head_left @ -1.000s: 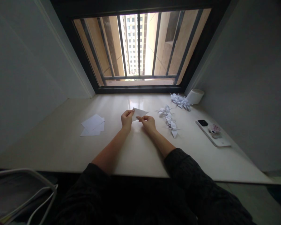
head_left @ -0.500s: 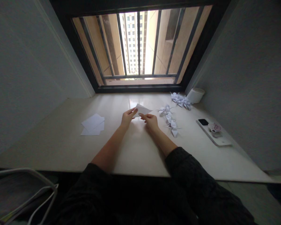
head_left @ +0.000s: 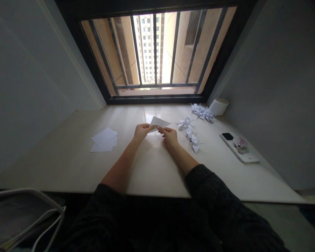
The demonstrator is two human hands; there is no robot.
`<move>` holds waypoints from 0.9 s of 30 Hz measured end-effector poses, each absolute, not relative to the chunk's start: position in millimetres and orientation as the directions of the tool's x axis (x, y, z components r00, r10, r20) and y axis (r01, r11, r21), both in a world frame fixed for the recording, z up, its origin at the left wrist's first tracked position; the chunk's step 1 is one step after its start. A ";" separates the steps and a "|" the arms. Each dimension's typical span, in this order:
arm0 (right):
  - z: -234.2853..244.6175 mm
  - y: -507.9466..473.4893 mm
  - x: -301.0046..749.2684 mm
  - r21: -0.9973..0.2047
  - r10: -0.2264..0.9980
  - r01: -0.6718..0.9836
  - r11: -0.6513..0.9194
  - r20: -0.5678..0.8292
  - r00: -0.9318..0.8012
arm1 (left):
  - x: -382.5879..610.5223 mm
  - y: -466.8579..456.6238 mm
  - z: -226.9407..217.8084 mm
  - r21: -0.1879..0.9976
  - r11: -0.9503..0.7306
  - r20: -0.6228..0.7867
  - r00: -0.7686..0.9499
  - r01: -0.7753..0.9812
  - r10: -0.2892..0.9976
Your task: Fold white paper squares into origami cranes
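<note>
A folded white paper sheet (head_left: pixel 159 123) is held just above the pale window ledge (head_left: pixel 152 164), in the middle of the view. My left hand (head_left: pixel 140 132) pinches its near left edge with fingers closed. My right hand (head_left: pixel 169 134) pinches the near edge just beside it, fingers curled. The paper's pointed far end sticks out towards the right, past both hands.
A small stack of white paper sheets (head_left: pixel 104 139) lies to the left. Several folded paper cranes (head_left: pixel 191 134) lie to the right, more cranes (head_left: pixel 202 113) near a white round container (head_left: pixel 218 106). A phone (head_left: pixel 238 147) rests at the far right. A barred window (head_left: pixel 157 52) is ahead.
Both hands lifted the paper slightly away from me. My left hand's fingers spread briefly, then closed again on the paper's edge.
</note>
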State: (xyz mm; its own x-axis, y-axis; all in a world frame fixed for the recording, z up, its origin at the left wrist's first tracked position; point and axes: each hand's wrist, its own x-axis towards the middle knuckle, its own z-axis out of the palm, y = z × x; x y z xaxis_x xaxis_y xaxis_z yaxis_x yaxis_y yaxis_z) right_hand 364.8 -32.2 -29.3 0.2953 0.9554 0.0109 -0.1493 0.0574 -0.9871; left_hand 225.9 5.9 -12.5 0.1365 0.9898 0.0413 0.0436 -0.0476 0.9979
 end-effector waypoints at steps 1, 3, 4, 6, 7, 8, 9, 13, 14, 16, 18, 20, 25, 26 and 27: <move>-29.8 -31.4 365.8 -0.985 0.956 -0.163 0.054 0.004 0.293 | 225.6 6.3 -12.5 0.998 -0.048 0.043 0.146 0.034 0.988; -30.7 -29.2 369.4 -0.980 0.955 -0.195 0.049 -0.012 0.297 | 224.0 7.4 -12.3 0.999 -0.044 0.040 0.152 0.028 0.988; -30.9 -27.9 371.8 -0.976 0.951 -0.213 0.045 -0.023 0.308 | 222.7 8.1 -12.2 0.998 -0.044 0.039 0.150 0.032 0.988; -31.1 -25.3 377.1 -0.969 0.938 -0.241 0.044 -0.043 0.343 | 219.5 9.6 -11.7 0.998 -0.048 0.041 0.139 0.046 0.989; -31.1 -24.2 379.6 -0.968 0.932 -0.245 0.052 -0.041 0.360 | 217.8 10.2 -11.4 0.997 -0.050 0.043 0.136 0.052 0.990; -31.0 -23.3 381.5 -0.966 0.926 -0.250 0.061 -0.039 0.376 | 216.3 10.7 -11.1 0.997 -0.052 0.044 0.136 0.058 0.990; -30.9 -22.6 382.9 -0.965 0.919 -0.254 0.071 -0.036 0.392 | 215.0 11.1 -10.8 0.997 -0.053 0.044 0.135 0.064 0.990; -30.8 -22.5 382.2 -0.962 0.900 -0.251 0.106 -0.015 0.436 | 213.0 11.5 -10.4 0.996 -0.060 0.049 0.143 0.072 0.988; -30.9 -22.8 381.3 -0.962 0.896 -0.248 0.116 -0.007 0.444 | 212.9 11.6 -10.7 0.995 -0.063 0.052 0.143 0.077 0.988; -31.2 -23.3 379.8 -0.961 0.889 -0.240 0.138 0.013 0.458 | 212.7 12.0 -11.4 0.994 -0.070 0.057 0.141 0.088 0.988; -31.8 -23.3 379.5 -0.961 0.883 -0.228 0.159 0.035 0.468 | 212.2 12.7 -12.3 0.992 -0.075 0.061 0.143 0.096 0.988; -32.8 -22.8 380.2 -0.961 0.879 -0.215 0.171 0.051 0.473 | 211.5 13.4 -12.7 0.992 -0.076 0.061 0.143 0.104 0.988; -35.5 -22.0 381.7 -0.966 0.871 -0.185 0.181 0.070 0.486 | 211.3 13.6 -11.2 0.986 -0.073 0.057 0.112 0.148 0.992; -36.1 -22.0 381.6 -0.968 0.867 -0.171 0.183 0.077 0.493 | 211.6 13.3 -11.0 0.985 -0.074 0.057 0.112 0.153 0.992; -36.7 -21.9 381.5 -0.971 0.863 -0.153 0.184 0.085 0.499 | 212.0 13.0 -10.8 0.985 -0.074 0.057 0.112 0.155 0.992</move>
State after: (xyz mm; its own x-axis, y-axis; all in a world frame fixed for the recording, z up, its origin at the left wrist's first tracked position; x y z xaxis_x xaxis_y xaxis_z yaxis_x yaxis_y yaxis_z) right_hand 381.5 -21.9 -36.7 0.4986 0.8627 0.0845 -0.1532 0.1837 -0.9710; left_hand 212.0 13.0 -10.8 0.1118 0.9921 0.0567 0.1552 -0.0738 0.9851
